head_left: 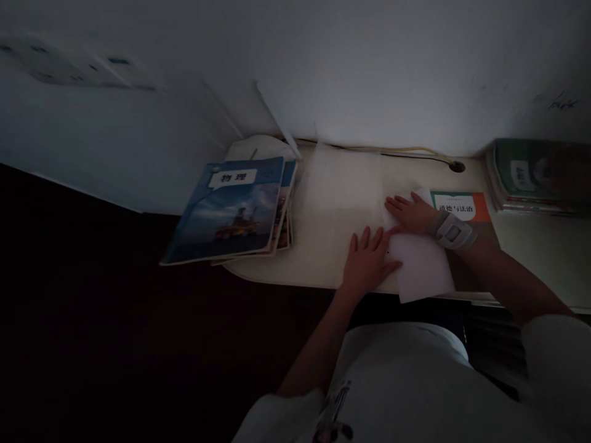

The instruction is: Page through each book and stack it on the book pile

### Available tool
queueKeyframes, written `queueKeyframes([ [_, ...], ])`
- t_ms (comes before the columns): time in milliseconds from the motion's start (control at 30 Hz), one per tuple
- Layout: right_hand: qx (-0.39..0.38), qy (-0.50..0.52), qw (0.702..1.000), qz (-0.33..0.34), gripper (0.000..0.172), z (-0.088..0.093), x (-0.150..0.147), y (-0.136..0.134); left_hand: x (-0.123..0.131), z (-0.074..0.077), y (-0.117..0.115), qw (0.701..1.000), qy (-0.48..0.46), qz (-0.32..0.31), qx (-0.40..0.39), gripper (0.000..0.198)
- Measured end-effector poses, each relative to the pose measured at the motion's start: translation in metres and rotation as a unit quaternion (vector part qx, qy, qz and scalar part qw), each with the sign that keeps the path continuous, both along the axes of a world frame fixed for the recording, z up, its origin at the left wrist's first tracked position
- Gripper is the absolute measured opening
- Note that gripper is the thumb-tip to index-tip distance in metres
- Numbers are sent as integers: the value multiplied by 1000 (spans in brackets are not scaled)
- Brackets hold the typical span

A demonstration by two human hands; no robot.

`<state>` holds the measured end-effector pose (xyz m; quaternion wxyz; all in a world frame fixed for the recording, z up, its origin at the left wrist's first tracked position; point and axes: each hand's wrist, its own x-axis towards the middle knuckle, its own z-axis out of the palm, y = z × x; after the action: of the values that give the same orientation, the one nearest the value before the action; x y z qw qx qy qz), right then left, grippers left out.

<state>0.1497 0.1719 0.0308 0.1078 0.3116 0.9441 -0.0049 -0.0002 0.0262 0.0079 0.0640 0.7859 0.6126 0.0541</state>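
Dim light falls on a pale wall (392, 74) behind a white worktop (316, 264) with a rounded left end. Wall sockets (60, 61) sit at the upper left, and dark scribbles (562, 101) mark the wall at the far right. Along the back of the worktop a yellow cable (406, 149) runs to a round hole (457, 167).

Near the front edge, a white sheet (422, 267) lies partly beside and partly against a book (462, 208) with a green, orange and brown cover. The right hand (409, 215) lies flat across the upper part of the sheet, fingers spread, with a grey band (453, 232) on the wrist. Just beside it, the left hand (367, 261) rests palm down at the sheet's left side, fingers spread; whether the two hands touch is unclear.

A see-through sheet (344, 178) extends over the worktop to their left. Further left, a blue book (221, 215) tops a stack and overhangs the worktop's edge. Green-covered books (521, 178) are piled at the far right.
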Motion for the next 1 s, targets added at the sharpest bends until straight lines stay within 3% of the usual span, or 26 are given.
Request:
queueKeyframes([
  [133,36,28,998,-48,61,19,-2,-13,0,-1,0,1000,9,1,5,60],
  [200,36,52,998,-7,60,31,11,-36,0,-2,0,1000,8,-5,9,57],
  [333,1,70,985,156,69,42,56,-102,-1,-4,1,1000,4,-3,12,57],
  [433,38,58,988,141,64,34,82,-135,-1,-3,1,1000,0,-2,12,57],
  [567,87,62,988,116,40,20,84,-142,-1,-3,0,1000,-6,-3,14,57],
  [733,71,88,989,100,43,21,65,-141,-3,-5,-1,1000,-16,0,18,53],
  [1000,88,39,995,-21,38,16,30,-146,-5,-4,-1,1000,-24,2,9,54],
])
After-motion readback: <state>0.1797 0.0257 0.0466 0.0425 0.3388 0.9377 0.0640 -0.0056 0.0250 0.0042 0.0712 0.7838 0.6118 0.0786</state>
